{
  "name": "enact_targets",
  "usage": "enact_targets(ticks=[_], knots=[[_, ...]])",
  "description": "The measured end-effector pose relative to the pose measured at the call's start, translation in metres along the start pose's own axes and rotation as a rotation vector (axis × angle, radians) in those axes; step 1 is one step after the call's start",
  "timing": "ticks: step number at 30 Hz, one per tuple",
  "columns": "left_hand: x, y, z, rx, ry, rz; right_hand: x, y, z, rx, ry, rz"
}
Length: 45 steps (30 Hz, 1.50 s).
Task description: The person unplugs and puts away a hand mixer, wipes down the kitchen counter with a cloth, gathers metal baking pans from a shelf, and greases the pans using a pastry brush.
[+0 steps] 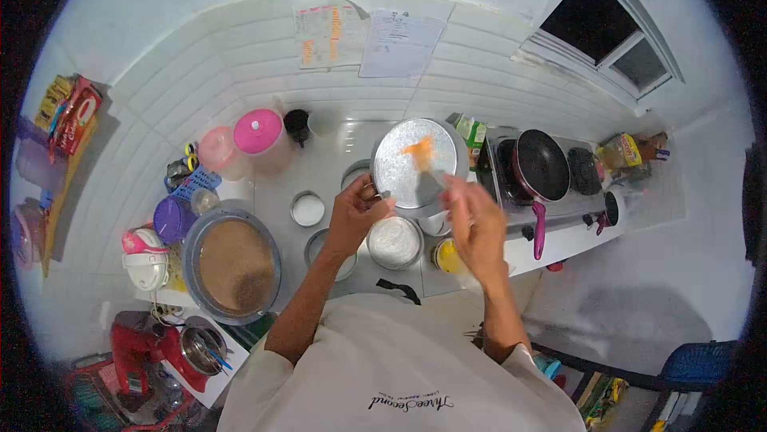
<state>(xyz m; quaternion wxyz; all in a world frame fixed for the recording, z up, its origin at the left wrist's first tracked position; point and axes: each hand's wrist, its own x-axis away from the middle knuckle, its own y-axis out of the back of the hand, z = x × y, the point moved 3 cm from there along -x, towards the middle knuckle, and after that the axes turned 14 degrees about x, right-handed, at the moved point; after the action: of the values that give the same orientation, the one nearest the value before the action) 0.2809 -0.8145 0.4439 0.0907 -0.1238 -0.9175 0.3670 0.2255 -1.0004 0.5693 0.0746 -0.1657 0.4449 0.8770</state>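
My left hand (pixel 355 216) is closed on the rim of a round silver cake pan (pixel 395 164), thumb on the near edge, tilting it up above the counter. In my right hand (pixel 478 228), fingers wrapped and smeared by motion, is what looks like a brush with an orange head (pixel 419 151) against the pan's inner face. Its handle is mostly hidden by the fingers. Below the pan stands a round tin with white powder (pixel 395 242). A jar with yellow contents (pixel 449 256) stands under my right wrist.
Small round tins, one of them a small tin (pixel 307 208), stand on the counter left of my hand. A large tub of brown batter (pixel 237 264) is further left, near a red stand mixer (pixel 152 352). On the right, a frying pan (pixel 543 164) sits on the stove, its pink handle sticking out.
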Motion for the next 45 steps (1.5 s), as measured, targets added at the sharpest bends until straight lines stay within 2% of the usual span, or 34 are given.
enact_targets(ticks=[2,6,9,10,13,14,17,18,21,25,26,29,30,33,34,37,41,45], knots=[[-0.002,-0.002,-0.003,0.023,0.01,0.0,0.005,0.001,0.016,0.026,0.119,0.118],[0.001,-0.005,-0.013,-0.028,-0.005,0.024,-0.004,0.031,0.001,0.221,-0.004,-0.048],[0.0,-0.004,-0.009,-0.026,-0.016,0.04,-0.004,0.021,0.002,0.145,0.035,-0.003],[-0.003,-0.002,-0.008,-0.024,-0.03,0.033,0.002,0.014,0.011,0.117,0.159,0.047],[-0.004,-0.001,-0.015,-0.032,-0.051,0.033,0.009,0.012,0.018,0.074,0.268,0.091],[-0.002,0.0,-0.018,-0.033,-0.053,0.032,0.004,0.021,0.017,0.238,0.169,0.097],[0.0,0.002,-0.013,0.013,-0.006,0.096,-0.02,0.039,0.014,0.138,-0.06,-0.063],[0.001,-0.005,-0.017,-0.003,0.005,0.131,-0.024,0.032,0.014,0.08,-0.034,-0.076],[-0.001,0.001,-0.014,-0.093,0.081,0.136,-0.019,0.011,0.033,0.001,0.163,0.126],[0.004,0.007,-0.026,-0.115,0.023,0.173,-0.016,0.02,0.034,-0.029,0.118,0.428],[0.003,0.008,-0.025,-0.033,0.06,0.179,-0.02,0.028,0.038,-0.014,0.075,0.465],[0.005,-0.001,-0.027,-0.082,0.055,0.242,-0.038,0.029,0.042,0.05,0.323,0.078],[0.007,-0.008,-0.033,-0.053,0.08,0.294,-0.04,0.03,0.044,0.035,0.221,0.07],[0.006,-0.007,-0.034,-0.096,0.043,0.268,-0.03,0.031,0.051,0.129,0.321,0.187],[0.006,-0.003,-0.033,-0.094,0.031,0.276,-0.022,0.026,0.047,0.112,0.336,0.323],[0.006,0.004,-0.032,-0.103,0.012,0.291,-0.02,0.026,0.048,0.117,0.383,0.324],[0.009,-0.001,-0.034,-0.166,0.011,0.276,-0.035,0.048,0.038,0.293,0.267,-0.002],[0.007,0.0,-0.031,-0.09,0.047,0.264,-0.008,0.021,0.043,0.133,0.384,0.292]])
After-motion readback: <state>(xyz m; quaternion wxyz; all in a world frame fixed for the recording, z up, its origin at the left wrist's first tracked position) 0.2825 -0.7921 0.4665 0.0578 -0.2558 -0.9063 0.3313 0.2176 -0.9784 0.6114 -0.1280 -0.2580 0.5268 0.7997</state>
